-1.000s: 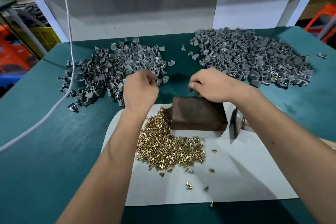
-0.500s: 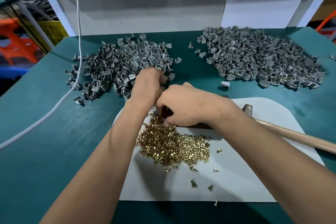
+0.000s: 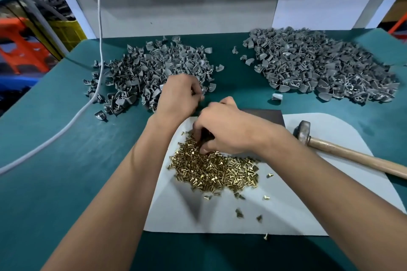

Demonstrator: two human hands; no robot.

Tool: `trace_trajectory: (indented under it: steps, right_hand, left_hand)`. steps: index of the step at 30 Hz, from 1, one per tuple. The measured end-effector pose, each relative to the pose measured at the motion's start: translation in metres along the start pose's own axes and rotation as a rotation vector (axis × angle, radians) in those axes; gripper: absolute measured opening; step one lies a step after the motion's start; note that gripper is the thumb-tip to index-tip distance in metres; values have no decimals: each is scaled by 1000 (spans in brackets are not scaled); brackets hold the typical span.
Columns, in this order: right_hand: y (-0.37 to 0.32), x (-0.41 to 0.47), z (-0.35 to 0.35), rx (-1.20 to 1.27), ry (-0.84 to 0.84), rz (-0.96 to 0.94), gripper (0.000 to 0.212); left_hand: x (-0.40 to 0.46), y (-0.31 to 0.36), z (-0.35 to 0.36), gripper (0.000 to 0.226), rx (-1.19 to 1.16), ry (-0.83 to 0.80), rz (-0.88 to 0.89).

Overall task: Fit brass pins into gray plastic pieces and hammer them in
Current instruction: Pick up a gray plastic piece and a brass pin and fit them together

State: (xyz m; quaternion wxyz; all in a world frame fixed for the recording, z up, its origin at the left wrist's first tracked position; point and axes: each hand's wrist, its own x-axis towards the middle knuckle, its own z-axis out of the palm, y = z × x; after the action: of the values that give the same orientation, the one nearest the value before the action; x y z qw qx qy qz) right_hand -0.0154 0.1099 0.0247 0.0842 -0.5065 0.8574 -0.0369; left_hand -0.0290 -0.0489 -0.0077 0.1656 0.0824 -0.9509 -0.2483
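Head view: right hand (image 3: 229, 125) picks at brass pins (image 3: 211, 167), left hand (image 3: 179, 97) curled at gray pieces (image 3: 141, 75); grip contents unclear.

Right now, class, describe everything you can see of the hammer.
The hammer lies flat on the white sheet, right of the dark block. Its dull, worn metal head points towards the far side; its pale wooden handle runs right and out of frame. Neither hand touches it.

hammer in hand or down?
Down. The hammer lies flat on the white sheet, clear of the right hand, which reaches into the brass pins.
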Motion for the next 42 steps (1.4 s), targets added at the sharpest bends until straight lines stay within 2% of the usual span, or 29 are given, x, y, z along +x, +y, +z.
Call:
trace_trajectory:
  steps: [2,5,8,11,13,16,20,26,29,33,35,38,40,42]
  right_hand:
    - [-1,-8,-2,-15,91,-65,23]
    - [-2,-31,-6,131,157,-211,16]
    - [-1,-62,-10,385,-110,-277,10]
    - [5,-88,-8,494,-364,-272,11]
    - [8,-99,-3,511,-421,-268,12]
    - [7,-106,5,505,-479,-245,12]
    - [7,-114,11,444,-470,-205,12]
    - [8,-117,15,394,-417,-202,10]
    - [10,-118,17,412,-396,-211,8]
    - [18,-116,4,565,-239,-253,6]
    - [26,-114,-5,724,-69,-215,4]
    - [39,-107,-8,947,297,-45,5]
    - [48,-96,-3,910,535,128,4]
    - [58,-86,6,709,703,287,5]
  left_hand:
    - [-3,2,1,11,-45,64,9]
    - [-7,7,3,8,-99,142,28]
    - [-12,15,1,10,-180,184,31]
    - [-18,33,3,8,-316,159,-7]
    - [-22,48,5,6,-427,137,-52]
    - [-28,64,9,6,-468,138,-55]
    - [-35,76,13,2,-486,150,-58]
    - [-38,82,18,11,-511,157,-71]
    - [-37,86,21,19,-614,156,-104]
    - [-38,88,24,26,-731,172,-91]
    - [-39,86,25,24,-756,184,-79]
    - [-43,81,26,19,-788,221,-42]
    - [-45,76,27,14,-788,239,2]
    - [-47,71,30,12,-821,220,29]
